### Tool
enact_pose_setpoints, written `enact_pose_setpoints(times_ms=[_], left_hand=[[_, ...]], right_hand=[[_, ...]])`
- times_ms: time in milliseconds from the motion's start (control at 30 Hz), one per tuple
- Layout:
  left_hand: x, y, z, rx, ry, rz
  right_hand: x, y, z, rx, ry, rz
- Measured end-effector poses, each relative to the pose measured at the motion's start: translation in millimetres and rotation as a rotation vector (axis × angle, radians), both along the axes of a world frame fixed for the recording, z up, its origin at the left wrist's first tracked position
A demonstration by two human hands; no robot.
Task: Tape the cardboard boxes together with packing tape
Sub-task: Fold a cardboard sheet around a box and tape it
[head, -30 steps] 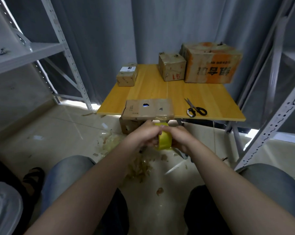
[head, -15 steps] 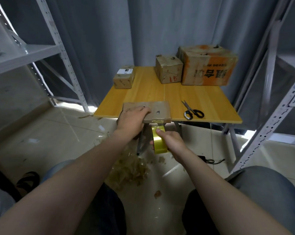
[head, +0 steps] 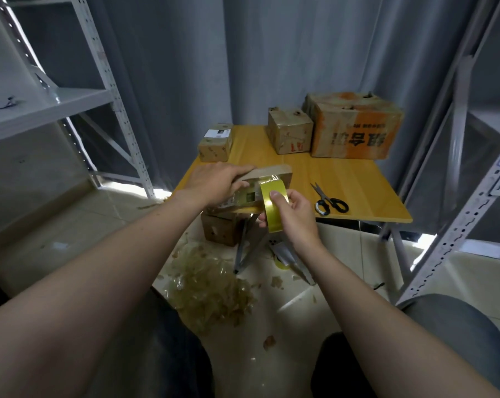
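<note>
Looking down over two denim knees to a tiled floor (head: pixel 300 326) littered with a heap of crumpled used tape (head: pixel 211 294). Just beyond, raised before the near edge of the bench (head: pixel 343 179): the right hand (head: pixel 293 218), curled round a roll of yellow packing tape (head: pixel 271 209), thumb pressed flat on the glossy outer face, fingers wrapped behind. Roll upright on edge, shiny, catching the light. A crinkled clear strip drawn from its top to the flat cardboard box (head: pixel 274 170) directly behind, seemingly stuck to the box's upper edge, though too blurred to be sure.

To the left and touching that box: the left hand (head: pixel 214 185), gripping its left end, fingers laid over the top edge, thumb against the near face. Box propped on the bench's near-left corner, tilted up toward the camera, brown and worn, with a dark patch on the near face beside the roll. Both hands close together, the roll between them and against the box.

Under the bench, on the floor, another brown box (head: pixel 221 231). Right of the hands and apart from them, black-handled scissors (head: pixel 330 203) flat on the yellow wood. Farther back, a small labelled box (head: pixel 215 142) at the left edge, then a medium box (head: pixel 290 130) touching a large orange-printed box (head: pixel 355 127) at the far right. Behind everything, a grey curtain (head: pixel 271 53), flanked by metal shelving (head: pixel 56 101).
</note>
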State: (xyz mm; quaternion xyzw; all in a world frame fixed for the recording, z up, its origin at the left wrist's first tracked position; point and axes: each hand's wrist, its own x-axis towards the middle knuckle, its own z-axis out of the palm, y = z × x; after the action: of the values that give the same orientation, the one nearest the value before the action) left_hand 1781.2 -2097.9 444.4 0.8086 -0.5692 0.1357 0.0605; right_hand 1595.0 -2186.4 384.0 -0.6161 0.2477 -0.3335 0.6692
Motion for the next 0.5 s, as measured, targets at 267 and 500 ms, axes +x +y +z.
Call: enact_pose_setpoints(times_ms=[267,500], left_hand=[[17,-10,-1,0.050,0.058,0.042],[17,-9,0,0.049,0.108,0.008]], right_hand=[[9,8,-1,-0.015,0.044,-0.139],[7,13,-17,0.040,0.135,-0.149]])
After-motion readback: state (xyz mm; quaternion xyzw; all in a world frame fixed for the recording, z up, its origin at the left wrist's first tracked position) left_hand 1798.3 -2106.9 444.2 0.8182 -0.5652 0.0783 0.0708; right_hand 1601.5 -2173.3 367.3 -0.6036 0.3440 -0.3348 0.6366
